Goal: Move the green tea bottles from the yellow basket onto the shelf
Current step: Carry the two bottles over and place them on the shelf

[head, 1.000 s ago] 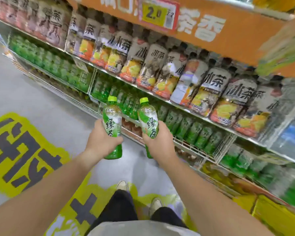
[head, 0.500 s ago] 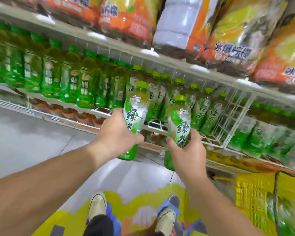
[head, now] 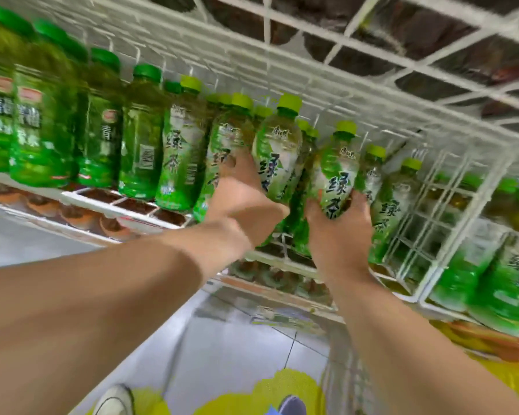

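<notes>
Shelved bottles (head: 177,151) crowd 2 gripped tea bottles (head: 277,157).

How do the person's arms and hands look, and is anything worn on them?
The left hand and right hand are bare: no gloves, and no ring shows. The left forearm and right forearm are bare, with no sleeve, watch or bracelet in view. Blur may hide small things.

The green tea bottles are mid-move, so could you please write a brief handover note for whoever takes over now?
Left hand grips one green tea bottle, tilted, at the shelf front.
Right hand grips a second bottle beside it, also tilted.
Done: both are up at the row of matching bottles.
Left: stand both on the shelf, let go. The basket is out of view.
</notes>
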The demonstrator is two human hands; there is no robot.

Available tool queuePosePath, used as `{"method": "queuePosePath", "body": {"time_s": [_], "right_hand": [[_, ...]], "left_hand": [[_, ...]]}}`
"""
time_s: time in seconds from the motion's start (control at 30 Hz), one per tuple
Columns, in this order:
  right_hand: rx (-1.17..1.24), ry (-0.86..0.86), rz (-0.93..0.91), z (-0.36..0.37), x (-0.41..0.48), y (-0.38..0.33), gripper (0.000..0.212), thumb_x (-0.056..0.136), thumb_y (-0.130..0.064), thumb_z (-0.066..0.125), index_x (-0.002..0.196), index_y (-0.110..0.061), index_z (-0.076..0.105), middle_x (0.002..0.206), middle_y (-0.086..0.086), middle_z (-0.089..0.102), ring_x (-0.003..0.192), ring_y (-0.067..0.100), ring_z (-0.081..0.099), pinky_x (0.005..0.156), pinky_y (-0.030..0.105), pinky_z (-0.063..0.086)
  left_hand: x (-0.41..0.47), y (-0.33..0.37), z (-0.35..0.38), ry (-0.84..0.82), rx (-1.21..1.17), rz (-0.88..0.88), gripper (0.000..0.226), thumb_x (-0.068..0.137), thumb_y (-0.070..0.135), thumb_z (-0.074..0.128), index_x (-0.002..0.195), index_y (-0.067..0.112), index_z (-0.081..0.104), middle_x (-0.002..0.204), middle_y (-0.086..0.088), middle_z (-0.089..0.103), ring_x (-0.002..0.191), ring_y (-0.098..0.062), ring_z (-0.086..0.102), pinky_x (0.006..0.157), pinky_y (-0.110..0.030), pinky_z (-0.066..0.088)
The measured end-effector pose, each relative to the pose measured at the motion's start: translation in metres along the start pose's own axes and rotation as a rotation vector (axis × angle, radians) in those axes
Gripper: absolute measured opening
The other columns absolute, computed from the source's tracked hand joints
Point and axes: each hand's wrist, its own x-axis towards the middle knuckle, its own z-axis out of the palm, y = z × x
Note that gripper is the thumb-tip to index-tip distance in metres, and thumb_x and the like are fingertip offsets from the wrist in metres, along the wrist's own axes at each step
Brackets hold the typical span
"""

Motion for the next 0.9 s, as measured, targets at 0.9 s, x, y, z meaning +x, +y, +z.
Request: {"method": "queuePosePath", "body": {"time_s": [0.9], "right_hand": [[-0.131,-0.207,-0.077,0.017,-0.004,0.023,0.081,0.089,-0.033,0.072,0.152,-0.012,0.027,0.145,0.008,0.042,0.134,0.025,0.042,0.11,0.039,0.04]], "left_hand": [[-0.005,-0.024,0.022,0.119,0.148,0.206,0.05,0.087,0.006,0.073,0.13,0.003,0.046,0.126,-0.017,0.047,0.071,-0.02,0.051,0.068,-0.019,0.033]]}}
